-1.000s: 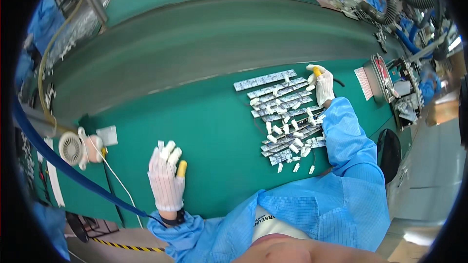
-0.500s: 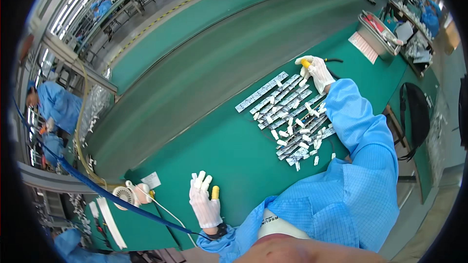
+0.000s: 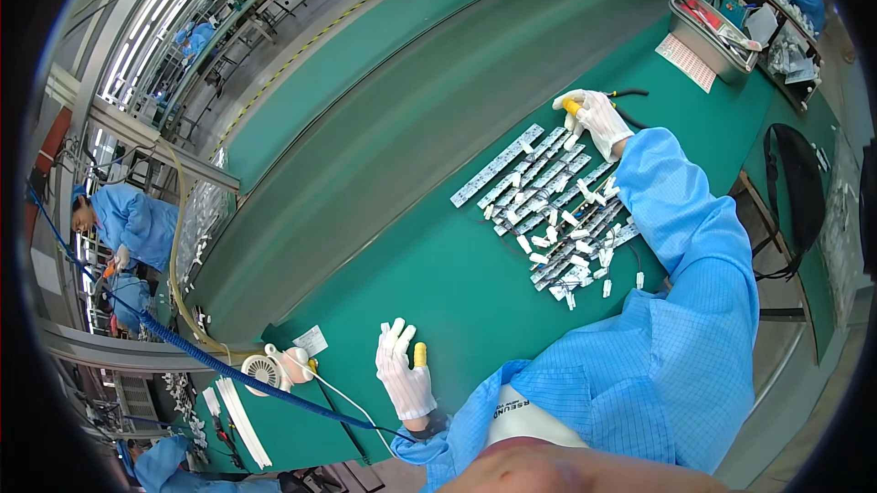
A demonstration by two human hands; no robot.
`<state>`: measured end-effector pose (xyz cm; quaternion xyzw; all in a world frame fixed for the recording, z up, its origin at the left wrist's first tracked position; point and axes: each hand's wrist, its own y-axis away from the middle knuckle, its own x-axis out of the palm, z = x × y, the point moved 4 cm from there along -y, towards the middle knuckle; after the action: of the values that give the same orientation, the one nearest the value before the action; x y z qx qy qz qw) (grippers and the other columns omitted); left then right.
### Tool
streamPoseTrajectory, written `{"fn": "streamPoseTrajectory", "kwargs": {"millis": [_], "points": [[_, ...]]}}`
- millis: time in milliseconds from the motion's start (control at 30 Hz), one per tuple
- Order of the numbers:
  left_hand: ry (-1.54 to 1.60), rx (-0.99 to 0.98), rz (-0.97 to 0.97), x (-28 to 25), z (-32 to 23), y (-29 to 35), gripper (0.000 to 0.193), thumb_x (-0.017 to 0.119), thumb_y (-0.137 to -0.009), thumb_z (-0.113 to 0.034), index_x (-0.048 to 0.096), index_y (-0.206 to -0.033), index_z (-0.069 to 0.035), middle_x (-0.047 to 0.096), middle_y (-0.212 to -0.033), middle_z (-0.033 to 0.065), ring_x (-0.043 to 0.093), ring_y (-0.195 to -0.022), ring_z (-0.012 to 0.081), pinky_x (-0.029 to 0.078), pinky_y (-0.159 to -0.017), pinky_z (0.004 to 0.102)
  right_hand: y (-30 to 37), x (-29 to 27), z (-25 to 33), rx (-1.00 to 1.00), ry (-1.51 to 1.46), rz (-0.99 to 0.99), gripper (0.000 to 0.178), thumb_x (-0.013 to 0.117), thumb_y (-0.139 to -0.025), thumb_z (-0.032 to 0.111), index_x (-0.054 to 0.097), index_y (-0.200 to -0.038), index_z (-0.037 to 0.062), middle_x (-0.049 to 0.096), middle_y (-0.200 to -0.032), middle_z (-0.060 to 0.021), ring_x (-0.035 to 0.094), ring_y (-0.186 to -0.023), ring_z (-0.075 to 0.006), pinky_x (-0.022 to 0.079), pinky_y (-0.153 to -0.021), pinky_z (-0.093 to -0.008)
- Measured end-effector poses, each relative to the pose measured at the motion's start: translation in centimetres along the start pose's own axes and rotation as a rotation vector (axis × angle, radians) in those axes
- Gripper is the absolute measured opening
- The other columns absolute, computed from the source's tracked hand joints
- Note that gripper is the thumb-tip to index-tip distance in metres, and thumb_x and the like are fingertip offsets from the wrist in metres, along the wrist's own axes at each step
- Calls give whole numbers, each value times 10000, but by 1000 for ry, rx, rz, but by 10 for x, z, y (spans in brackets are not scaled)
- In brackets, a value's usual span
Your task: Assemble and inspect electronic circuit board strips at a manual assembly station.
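My right hand [image 3: 597, 123], in a white glove with a yellow finger cover, hovers at the far end of a group of speckled circuit-board strips [image 3: 498, 165]. Its fingers curve with gaps between them, and I see nothing held. Black-handled pliers [image 3: 630, 93] lie beside it, partly hidden by the hand. Many small white connectors [image 3: 551, 234] on thin wires are strewn over the strips. Away to the left, my left hand [image 3: 405, 374], gloved too with a yellow cover on one digit, is open above the green mat, fingers stretched, touching none of the strips.
At the left stand a small white fan [image 3: 265, 372], a blue coiled cord [image 3: 215, 363] and white bars [image 3: 242, 422]. A grey bin [image 3: 708, 43] with tools sits at the far right, near a black bag [image 3: 793, 187]. A conveyor belt [image 3: 365, 159] runs beyond the mat.
The whole view has shifted slightly, so the bench things appear a little to the right. Both hands keep nearly the same pose and place relative to the strips.
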<state>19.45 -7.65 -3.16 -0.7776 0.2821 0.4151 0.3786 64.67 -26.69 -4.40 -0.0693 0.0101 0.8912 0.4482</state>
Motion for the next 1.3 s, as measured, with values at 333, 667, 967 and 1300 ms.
{"fn": "streamPoseTrajectory", "kwargs": {"millis": [333, 667, 967, 1300], "points": [[63, -18, -19, 6, -1, -3, 381, 666, -689, 56, 619, -1043, -77, 619, -1159, 87, 528, -1167, 324, 422, -977, 405, -3, -4, -10, 17, -118, -68, 343, 403, -750, -11, 626, -1009, -46, 588, -679, -99, 578, -556, -167, 465, -512, -252], [13, 24, -15, 8, 1, 4, 344, 614, -769, 11, 579, -1101, -71, 594, -1197, 92, 497, -1196, 314, 384, -997, 414, 2, -7, 2, -26, 130, -13, 266, 474, -840, 122, 620, -993, -41, 631, -694, -110, 608, -582, -147, 502, -578, -233], [3, 38, 18, 8, 2, 5, 373, 608, -776, 10, 565, -1138, -69, 575, -1227, 99, 484, -1214, 311, 366, -1020, 414, 0, -7, -1, -60, 155, -18, 209, 506, -893, 139, 648, -981, 11, 649, -695, -85, 601, -534, -123, 490, -531, -237], [8, 49, 27, 0, -10, 0, 430, 625, -721, 76, 564, -1124, -58, 576, -1235, 122, 489, -1217, 331, 404, -1000, 409, -3, -1, -13, -59, -17, -25, 383, 395, -712, 5, 615, -1020, -54, 615, -697, -107, 618, -611, -169, 511, -573, -243]]}}
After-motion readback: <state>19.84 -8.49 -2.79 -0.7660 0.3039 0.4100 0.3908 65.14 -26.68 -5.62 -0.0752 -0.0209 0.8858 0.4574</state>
